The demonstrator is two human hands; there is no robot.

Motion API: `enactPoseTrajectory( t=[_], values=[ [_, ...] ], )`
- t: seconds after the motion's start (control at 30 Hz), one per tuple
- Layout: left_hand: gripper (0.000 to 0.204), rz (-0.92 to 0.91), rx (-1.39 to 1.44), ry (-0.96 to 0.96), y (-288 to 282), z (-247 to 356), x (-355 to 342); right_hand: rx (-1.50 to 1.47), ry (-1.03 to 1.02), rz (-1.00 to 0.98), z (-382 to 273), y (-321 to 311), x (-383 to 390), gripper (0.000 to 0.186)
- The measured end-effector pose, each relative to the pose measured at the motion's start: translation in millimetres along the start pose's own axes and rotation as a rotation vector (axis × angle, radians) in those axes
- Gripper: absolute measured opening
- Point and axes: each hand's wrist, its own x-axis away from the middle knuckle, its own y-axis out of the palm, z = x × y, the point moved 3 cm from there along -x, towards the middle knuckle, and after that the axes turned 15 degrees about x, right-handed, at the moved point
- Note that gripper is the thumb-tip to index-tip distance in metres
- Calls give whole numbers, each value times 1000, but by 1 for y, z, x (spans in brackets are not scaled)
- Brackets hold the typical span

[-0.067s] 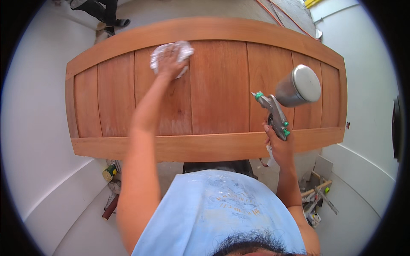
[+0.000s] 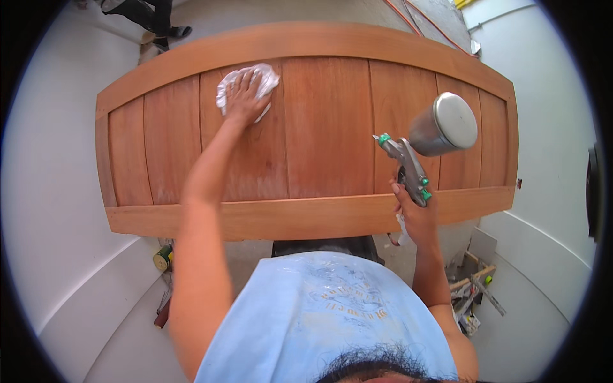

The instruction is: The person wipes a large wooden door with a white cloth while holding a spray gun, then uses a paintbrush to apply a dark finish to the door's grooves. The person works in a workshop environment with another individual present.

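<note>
We count one large wooden panel (image 2: 325,127), framed along its edges, with seven upright boards inside the frame, parted by six seams. On it lies one white cloth (image 2: 269,78), crumpled, on the third board from the left, near the far rail of the frame. We count one spray gun (image 2: 409,158) with one metal cup (image 2: 424,132) fixed to it; the cup's round lid faces up toward the camera. Four green fittings show on the gun, one of them behind the nozzle.

The left arm reaches forward and slightly inward from the lower left, elbow a little bent. The left grip (image 2: 244,100) lies palm down on the cloth, its fingers stretched out and spread, pointing away from the body, so it is wide and flat, pressing rather than clasping. The right arm is bent at the elbow, its forearm rising nearly straight up the view. The right grip (image 2: 418,216) is narrow, wrapped around the gun's handle near the panel's near rail, with the nozzle pointing left across the boards.

Around the panel we count one green tin (image 2: 163,258) at lower left, one pile of tools and scraps (image 2: 476,288) at lower right, and one other person (image 2: 148,14), partly seen, at upper left.
</note>
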Motion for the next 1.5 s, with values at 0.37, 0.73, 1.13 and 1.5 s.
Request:
enactPoseTrajectory(
  t=[0.37,0.73,1.13,1.5],
  values=[
    [77,-413,247,702,-9,90,45,-10,151,-305,-9,41,31,58],
    [71,-947,353,1044,-2,71,138,-72,229,-86,17,55,40,62],
    [49,-620,318,1153,88,241,61,-132,404,-79,38,64,50,59],
    [71,-688,-38,658,12,31,65,-113,216,-173,69,60,40,60]
  ],
)
